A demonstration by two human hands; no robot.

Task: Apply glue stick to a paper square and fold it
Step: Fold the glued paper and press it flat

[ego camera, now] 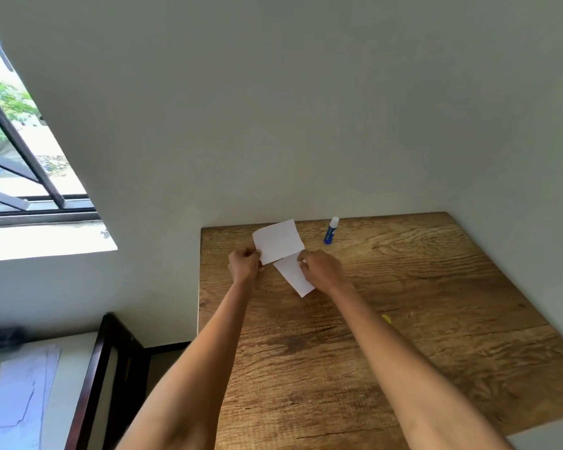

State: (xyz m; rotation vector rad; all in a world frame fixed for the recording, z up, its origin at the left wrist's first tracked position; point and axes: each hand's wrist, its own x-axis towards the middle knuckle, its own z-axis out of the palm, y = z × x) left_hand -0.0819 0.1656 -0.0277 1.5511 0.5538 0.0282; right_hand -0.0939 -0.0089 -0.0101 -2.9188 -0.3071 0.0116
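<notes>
Seen from above and behind the arms: a wooden table [403,336] filling the lower right of the frame, its far edge against a pale wall [273,108].

Near the far left part of the tabletop, just above the frame's centre: a white paper square [278,241], bent along a crease, upper flap lifted and tilted toward the wall, lower flap running down and to the right toward a corner low on the wood.

At the paper's left edge: left hand [243,264], fingers curled, pinching the corner where the raised flap starts.

At the right end of the crease: right hand [322,269], fingers curled down, holding the paper at the fold and covering part of the lower flap. Both forearms bare, reaching in from the bottom edge of the frame and converging on the sheet.

Right of the paper and close to the wall: a glue stick [331,230], blue body, white cap on, standing upright, apart from both hands and from the sheet.

Further down the right side of the table, well apart from everything else: a small yellow spot [385,318], too small to identify.

Upper left of the frame: a window [20,164] with dark bars, greenery and bright daylight beyond.

Lower left: a dark wooden frame [98,378], and beside it a pale surface with loose sheets [20,394], blurred.
</notes>
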